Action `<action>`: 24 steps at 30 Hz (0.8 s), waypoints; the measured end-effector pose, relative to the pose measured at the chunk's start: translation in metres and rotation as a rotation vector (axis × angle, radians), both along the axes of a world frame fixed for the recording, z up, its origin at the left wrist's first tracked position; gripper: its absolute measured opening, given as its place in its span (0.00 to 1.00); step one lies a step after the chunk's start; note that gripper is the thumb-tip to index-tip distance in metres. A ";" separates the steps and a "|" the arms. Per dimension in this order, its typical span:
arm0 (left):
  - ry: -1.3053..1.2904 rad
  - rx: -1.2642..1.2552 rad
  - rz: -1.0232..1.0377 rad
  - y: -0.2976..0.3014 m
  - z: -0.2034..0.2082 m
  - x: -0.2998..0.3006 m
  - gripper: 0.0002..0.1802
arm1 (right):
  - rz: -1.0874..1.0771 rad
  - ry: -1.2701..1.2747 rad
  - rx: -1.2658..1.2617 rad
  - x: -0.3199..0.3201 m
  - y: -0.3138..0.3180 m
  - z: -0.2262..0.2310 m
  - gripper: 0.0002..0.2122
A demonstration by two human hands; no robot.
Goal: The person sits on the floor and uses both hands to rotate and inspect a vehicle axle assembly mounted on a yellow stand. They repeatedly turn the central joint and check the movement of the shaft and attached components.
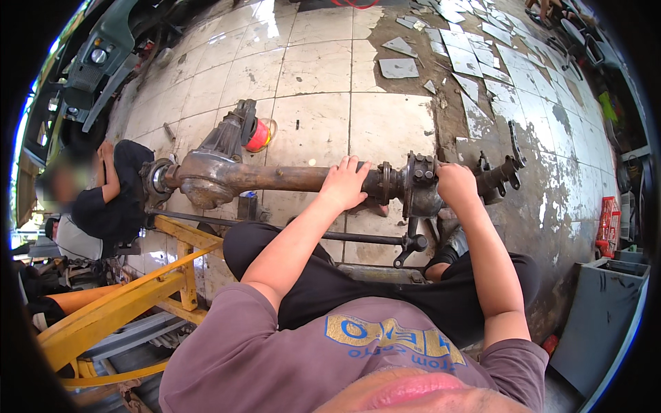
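Observation:
A rusty vehicle axle (275, 177) lies crosswise in front of me, with a bulky differential housing (206, 180) towards its left. My left hand (344, 184) rests on the axle tube near the right flange, fingers stretched and apart. At the right end, my right hand (456, 184) is closed against the far side of the steering knuckle (421, 196); whatever its fingers grip is hidden behind the hand. A dark tie rod (358, 237) runs along the near side of the axle, ending in a joint (413, 242) below the knuckle.
Another person (110, 186) sits at the axle's left end. A yellow metal frame (117, 310) stands at the lower left. A red can (259, 135) is behind the axle. Broken tiles (461, 51) litter the far floor; a grey metal cabinet (599, 323) stands at right.

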State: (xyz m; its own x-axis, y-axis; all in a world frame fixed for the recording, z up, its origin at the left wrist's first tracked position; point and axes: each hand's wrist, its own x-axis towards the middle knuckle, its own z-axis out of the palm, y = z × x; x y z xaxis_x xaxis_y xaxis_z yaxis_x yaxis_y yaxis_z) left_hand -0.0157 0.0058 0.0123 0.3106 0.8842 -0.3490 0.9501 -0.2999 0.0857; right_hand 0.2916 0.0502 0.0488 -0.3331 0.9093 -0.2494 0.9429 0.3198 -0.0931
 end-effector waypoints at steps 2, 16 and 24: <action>-0.015 0.041 -0.019 0.001 -0.004 -0.001 0.51 | -0.093 0.111 0.063 0.003 -0.002 -0.013 0.11; -0.007 0.002 -0.018 0.000 -0.001 0.000 0.52 | -0.021 0.060 0.150 0.000 -0.006 -0.015 0.10; -0.004 -0.010 -0.020 0.002 0.000 0.001 0.52 | -0.028 0.019 0.066 0.002 -0.004 -0.018 0.10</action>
State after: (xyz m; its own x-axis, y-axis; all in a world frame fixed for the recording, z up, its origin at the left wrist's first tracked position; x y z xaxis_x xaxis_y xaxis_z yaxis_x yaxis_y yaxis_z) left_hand -0.0147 0.0075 0.0127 0.3296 0.8742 -0.3565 0.9436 -0.3178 0.0930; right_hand 0.2939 0.0466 0.0313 -0.3117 0.9324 -0.1830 0.9497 0.2998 -0.0905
